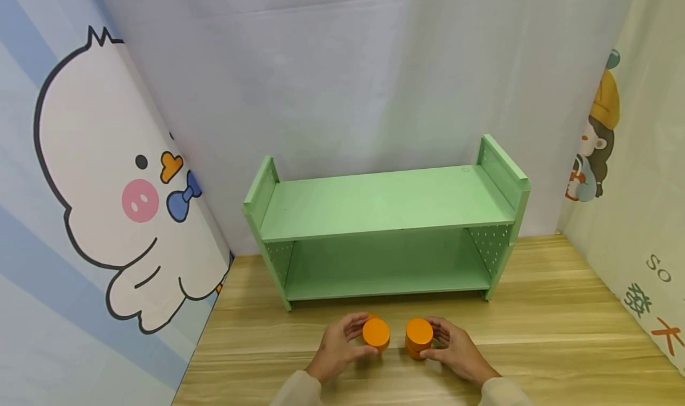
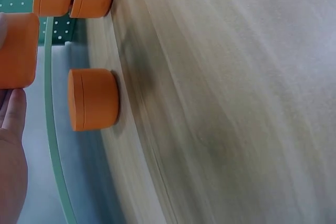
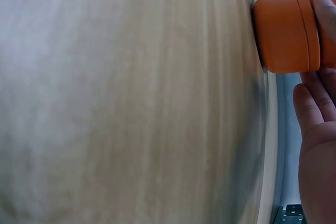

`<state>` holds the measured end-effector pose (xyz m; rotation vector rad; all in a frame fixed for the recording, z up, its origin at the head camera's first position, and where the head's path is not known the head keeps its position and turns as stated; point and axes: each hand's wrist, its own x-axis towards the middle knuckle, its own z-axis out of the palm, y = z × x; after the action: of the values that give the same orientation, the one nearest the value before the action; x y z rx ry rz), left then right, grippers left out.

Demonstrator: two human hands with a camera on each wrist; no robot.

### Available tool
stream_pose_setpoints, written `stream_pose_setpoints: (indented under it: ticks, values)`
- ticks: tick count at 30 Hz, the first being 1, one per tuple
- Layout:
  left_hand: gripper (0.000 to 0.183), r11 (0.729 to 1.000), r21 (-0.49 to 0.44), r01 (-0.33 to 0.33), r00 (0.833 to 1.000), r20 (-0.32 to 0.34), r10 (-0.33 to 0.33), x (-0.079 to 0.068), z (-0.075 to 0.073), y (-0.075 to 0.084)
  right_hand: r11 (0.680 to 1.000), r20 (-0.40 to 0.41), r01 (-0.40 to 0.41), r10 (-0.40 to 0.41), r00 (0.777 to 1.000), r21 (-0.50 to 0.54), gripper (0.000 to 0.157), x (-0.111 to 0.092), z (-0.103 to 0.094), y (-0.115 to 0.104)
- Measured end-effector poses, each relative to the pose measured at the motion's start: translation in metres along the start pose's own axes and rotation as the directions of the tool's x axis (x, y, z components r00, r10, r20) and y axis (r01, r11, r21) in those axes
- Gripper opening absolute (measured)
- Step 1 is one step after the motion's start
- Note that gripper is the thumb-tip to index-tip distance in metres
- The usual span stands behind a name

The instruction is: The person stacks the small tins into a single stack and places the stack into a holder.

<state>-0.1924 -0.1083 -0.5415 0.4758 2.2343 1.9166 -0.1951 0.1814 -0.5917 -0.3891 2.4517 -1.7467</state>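
My left hand (image 1: 342,343) grips a round orange tin (image 1: 376,333) between thumb and fingers. In the left wrist view this tin (image 2: 18,51) is held up off the table, above and apart from a second orange tin (image 2: 94,99) standing there. In the head view that second one is mostly hidden behind the held tin. On the right, two orange tins are stacked. My right hand (image 1: 455,349) holds the upper tin (image 1: 419,330) from its right side, thumb in front. Below it, the lower tin (image 3: 286,32) stands on the table.
A green two-tier shelf (image 1: 385,207) with perforated side panels stands behind the hands, nothing on either board. The wood-grain table (image 1: 257,346) extends around it. A pale curtain (image 1: 342,79) hangs behind, with printed cartoon cloths (image 1: 101,156) at the sides.
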Motion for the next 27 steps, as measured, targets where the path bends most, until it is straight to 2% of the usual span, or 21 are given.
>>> stream_pose_setpoints:
  ticks: [6,13,27]
  values:
    - [0.069,1.0,0.016,0.009,1.0,-0.01,-0.008,0.005,0.003,0.002,1.0,0.007,0.013,-0.013,1.0,0.017,0.074,0.0,0.0,0.0]
    - [0.068,0.999,0.043,-0.015,1.0,0.001,0.015,0.011,0.008,0.003,0.999,0.008,0.013,-0.013,1.0,0.032,0.072,0.0,0.0,-0.001]
    - [0.065,0.999,0.016,-0.048,0.999,0.012,0.048,0.02,0.02,0.009,1.0,-0.008,0.015,-0.015,1.0,-0.003,0.072,0.0,0.002,0.001]
